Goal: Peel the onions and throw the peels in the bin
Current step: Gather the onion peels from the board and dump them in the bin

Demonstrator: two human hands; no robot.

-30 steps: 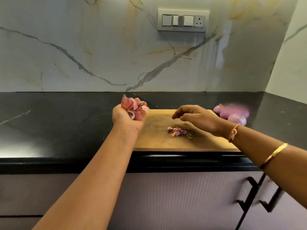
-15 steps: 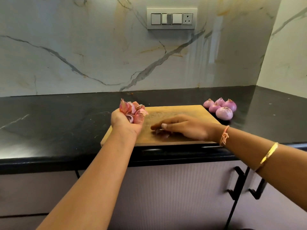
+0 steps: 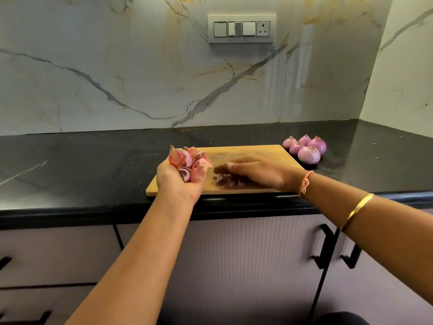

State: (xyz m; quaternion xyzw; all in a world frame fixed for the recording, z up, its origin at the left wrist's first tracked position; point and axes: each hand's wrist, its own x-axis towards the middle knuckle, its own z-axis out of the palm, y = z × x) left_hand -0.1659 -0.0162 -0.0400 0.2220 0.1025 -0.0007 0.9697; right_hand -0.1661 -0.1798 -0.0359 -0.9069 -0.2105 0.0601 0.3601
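Your left hand (image 3: 179, 184) grips a bunch of pink papery onion peels (image 3: 191, 161). Right hand (image 3: 256, 171) lies flat over purple scraps (image 3: 224, 179) on the rectangular wooden board (image 3: 257, 150).

- peel bunch (image 3: 189, 164): pink-red papery skins w/ a purple-white onion slice mixed in, crumpled together; gripped in left hand (image 3: 178, 184), palm up, tips sticking up past the fingers; held over near-left part of the cutting board (image 3: 257, 151).
- loose peels (image 3: 225, 179): small purplish heap flat on the board, nr its front edge, just right of the bunch; partly covered by right hand (image 3: 255, 171), fingers fairly straight on top.
- onions (image 3: 305, 148): peeled, pale purple, glossy, approx five, bunched touching each other on the black counter (image 3: 82, 165), just off the board's far-right corner.
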